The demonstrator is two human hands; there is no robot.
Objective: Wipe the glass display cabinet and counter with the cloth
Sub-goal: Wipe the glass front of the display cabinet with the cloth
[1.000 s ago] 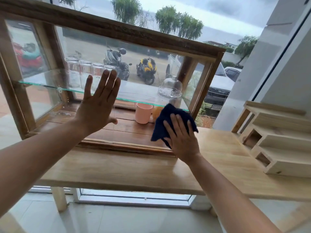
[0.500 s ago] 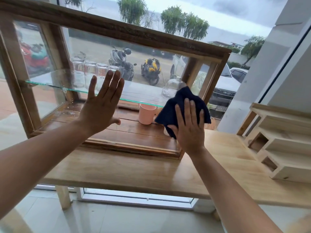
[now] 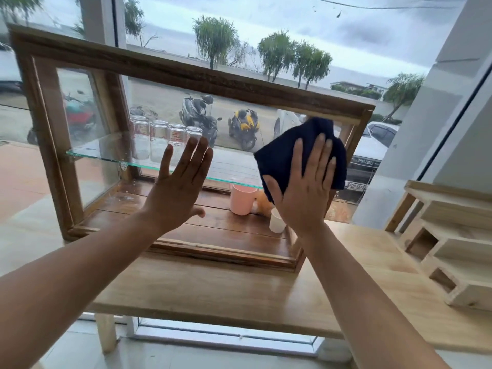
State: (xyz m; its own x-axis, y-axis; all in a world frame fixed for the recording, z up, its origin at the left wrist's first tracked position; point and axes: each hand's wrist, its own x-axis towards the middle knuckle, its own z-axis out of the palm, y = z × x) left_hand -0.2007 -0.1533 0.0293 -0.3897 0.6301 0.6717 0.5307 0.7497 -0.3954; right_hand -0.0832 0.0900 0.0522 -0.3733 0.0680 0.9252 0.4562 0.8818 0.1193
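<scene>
Front pane [image 3: 106, 209]: left hand [image 3: 175, 193] flat at the middle, right hand [image 3: 303, 193] with cloth [image 3: 292, 153] at the right end; the pane left of them is uncovered.
Inside cabinet [image 3: 186, 75]: glasses [image 3: 159, 139] on shelf [image 3: 106, 158], cups [image 3: 241, 199] below, all behind glass.
Counter [image 3: 213, 288]: open strip before the cabinet, open gap between cabinet and rack [image 3: 452, 249].

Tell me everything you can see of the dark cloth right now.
The cloth is dark navy, soft-looking fabric, bunched into folds. The right hand presses it with straight, spread fingers against the front glass of the cabinet, near the pane's upper right. Folds stick out above and beside the fingers.
</scene>
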